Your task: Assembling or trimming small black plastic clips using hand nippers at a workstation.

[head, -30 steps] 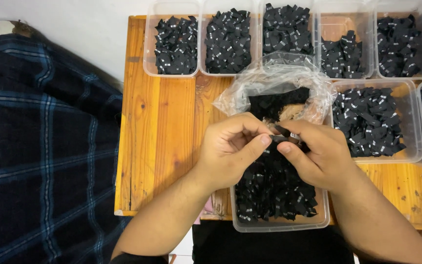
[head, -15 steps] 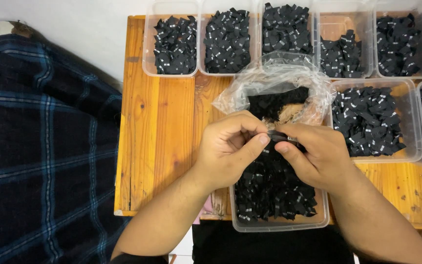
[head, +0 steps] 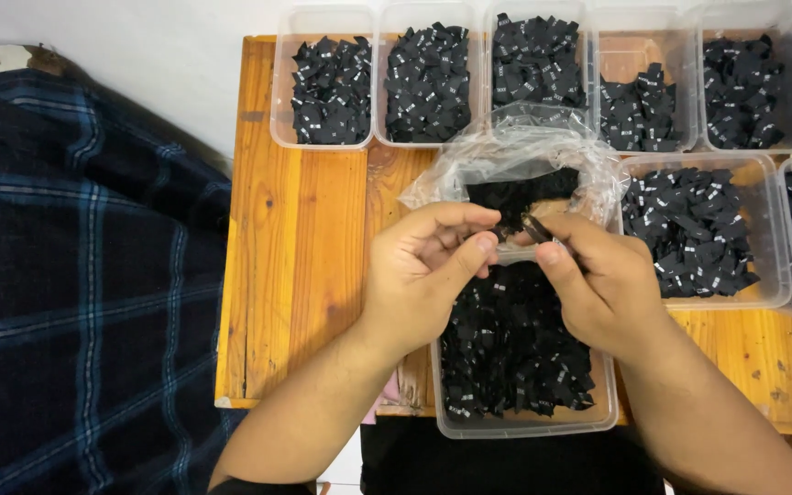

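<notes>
Near tub: clear plastic tub point(head: 524, 423) of black fabric labels at 6 o'clock on the wooden surface point(head: 313, 257).
Hands: left hand point(head: 423, 275) and right hand point(head: 602, 284), fingers pinching one small black label point(head: 535, 229) above the tub.
Bag: clear plastic bag point(head: 515, 165) at 12 o'clock of the hands.
Far: row of label tubs point(head: 323, 78).

Tub point(head: 524, 423) of labels on table point(head: 295, 275); bag point(head: 515, 165) behind, probably touching.

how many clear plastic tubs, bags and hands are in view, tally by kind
Clear plastic tubs of small black fabric labels: 8, such as the near tub under the hands
Crinkled clear plastic bag: 1
Hands: 2, left hand and right hand, pinching a small black label between them
Total: 11
</notes>
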